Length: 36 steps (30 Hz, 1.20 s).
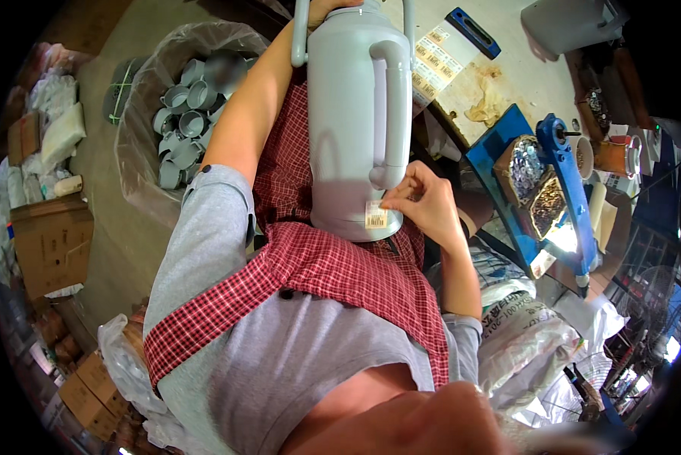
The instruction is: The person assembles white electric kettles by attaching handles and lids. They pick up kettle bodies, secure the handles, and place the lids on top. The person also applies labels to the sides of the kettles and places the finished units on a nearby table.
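Observation:
A tall pale-grey thermos jug with a side handle lies across my lap, its base toward my body. At its neck, by the top edge of the view, my left hand grips it; most of those fingers are cut off or hidden. Thumb and fingertips of my right hand pinch the edge of a small printed label, which rests against the jug near its base. Whether the label is fully stuck down I cannot tell.
Left of me stands a plastic-lined bin of grey cups. On the table at right lie a label sheet and a blue-edged tool. A blue metal stand holds rolls. White sacks lie at lower right.

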### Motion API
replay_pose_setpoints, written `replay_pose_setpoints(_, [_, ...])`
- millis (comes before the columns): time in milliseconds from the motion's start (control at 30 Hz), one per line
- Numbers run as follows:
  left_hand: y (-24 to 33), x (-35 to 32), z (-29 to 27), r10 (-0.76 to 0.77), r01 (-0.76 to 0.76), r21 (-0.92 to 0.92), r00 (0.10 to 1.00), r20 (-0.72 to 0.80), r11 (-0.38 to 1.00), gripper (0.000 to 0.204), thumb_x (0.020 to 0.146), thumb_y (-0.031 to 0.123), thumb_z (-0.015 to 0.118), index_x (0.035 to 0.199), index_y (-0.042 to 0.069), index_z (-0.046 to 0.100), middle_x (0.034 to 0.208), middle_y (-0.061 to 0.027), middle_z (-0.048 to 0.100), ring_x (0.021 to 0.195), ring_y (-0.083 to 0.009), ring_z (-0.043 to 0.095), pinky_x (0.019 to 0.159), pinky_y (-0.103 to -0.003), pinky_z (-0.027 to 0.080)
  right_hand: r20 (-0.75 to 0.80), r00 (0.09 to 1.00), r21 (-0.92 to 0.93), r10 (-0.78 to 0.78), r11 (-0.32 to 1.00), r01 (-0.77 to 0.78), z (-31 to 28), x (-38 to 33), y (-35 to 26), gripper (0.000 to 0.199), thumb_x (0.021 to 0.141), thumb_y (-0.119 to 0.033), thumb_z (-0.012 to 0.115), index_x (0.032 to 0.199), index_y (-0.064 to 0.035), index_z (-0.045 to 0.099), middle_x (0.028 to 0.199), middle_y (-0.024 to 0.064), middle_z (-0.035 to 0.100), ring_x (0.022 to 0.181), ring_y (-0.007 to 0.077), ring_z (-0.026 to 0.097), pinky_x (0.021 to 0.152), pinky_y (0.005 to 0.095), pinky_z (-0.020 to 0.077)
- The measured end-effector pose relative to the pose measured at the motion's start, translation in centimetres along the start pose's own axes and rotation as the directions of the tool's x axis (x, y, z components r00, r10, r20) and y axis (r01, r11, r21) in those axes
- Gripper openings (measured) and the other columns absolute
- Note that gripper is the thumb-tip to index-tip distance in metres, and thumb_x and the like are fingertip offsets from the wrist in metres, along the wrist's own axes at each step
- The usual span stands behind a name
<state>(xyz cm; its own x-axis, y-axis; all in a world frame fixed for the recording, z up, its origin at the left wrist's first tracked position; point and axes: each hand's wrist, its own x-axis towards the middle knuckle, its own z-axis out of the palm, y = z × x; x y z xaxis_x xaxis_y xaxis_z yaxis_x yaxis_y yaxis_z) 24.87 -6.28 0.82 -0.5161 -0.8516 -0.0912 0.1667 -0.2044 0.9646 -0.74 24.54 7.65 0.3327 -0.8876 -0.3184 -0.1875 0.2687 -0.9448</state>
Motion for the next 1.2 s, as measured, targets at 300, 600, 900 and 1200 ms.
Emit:
replay_pose_setpoints(300, [0.9, -0.7, 1.1, -0.065, 0.065, -0.013, 0.998, -0.021, 0.998, 0.036, 0.094, 0.033, 0.061, 0.098, -0.002, 0.068, 0.089, -0.0123, 0.070, 0.078, -0.0183, 0.066, 0.072, -0.033, 0.054, -0.093, 0.994, -0.072, -0.049, 0.997, 0.043, 0.0, 0.7, -0.5, 0.028, 0.073, 0.006, 0.078, 0.093, 0.0026, 0.059, 0.079, 0.0094, 0.071, 0.077, 0.0106, 0.068, 0.071, 0.0239, 0.0534])
replay_pose_setpoints(600, [-0.8, 0.0, 0.2, -0.023, 0.023, -0.016, 1.000, 0.004, 1.000, 0.036, 0.093, 0.033, 0.062, 0.099, -0.002, 0.067, 0.087, -0.0101, 0.069, 0.078, -0.0165, 0.064, 0.073, -0.031, 0.052, -0.086, 0.996, -0.084, -0.023, 0.996, 0.015, 0.1, 0.8, -0.4, 0.028, 0.073, 0.005, 0.078, 0.093, 0.0023, 0.059, 0.078, 0.0079, 0.070, 0.076, 0.0100, 0.068, 0.071, 0.0240, 0.0535])
replay_pose_setpoints(900, [1.2, -1.1, 1.2, -0.259, 0.256, -0.183, 0.966, 0.007, 0.949, 0.041, 0.091, 0.038, 0.055, 0.103, 0.001, 0.067, 0.095, -0.0128, 0.070, 0.086, -0.0230, 0.066, 0.082, -0.036, 0.053, -0.111, 0.904, -0.481, -0.413, 0.818, 0.315, 0.7, -0.5, -0.3, 0.034, 0.070, -0.003, 0.080, 0.096, -0.0040, 0.059, 0.081, 0.0079, 0.067, 0.076, 0.0277, 0.067, 0.067, 0.0352, 0.0532])
replay_pose_setpoints(1200, [4.0, -4.1, -1.7, 0.084, -0.096, -0.152, 0.993, -0.079, 0.984, 0.044, 0.084, 0.038, 0.057, 0.103, -0.001, 0.064, 0.096, -0.0120, 0.068, 0.087, -0.0210, 0.063, 0.082, -0.034, 0.051, -0.168, 0.986, 0.303, -0.007, 0.951, 0.058, 1.3, 0.8, 0.8, 0.014, 0.090, -0.003, 0.066, 0.101, 0.0043, 0.064, 0.095, 0.0108, 0.070, 0.085, 0.0170, 0.070, 0.079, 0.0299, 0.0559])
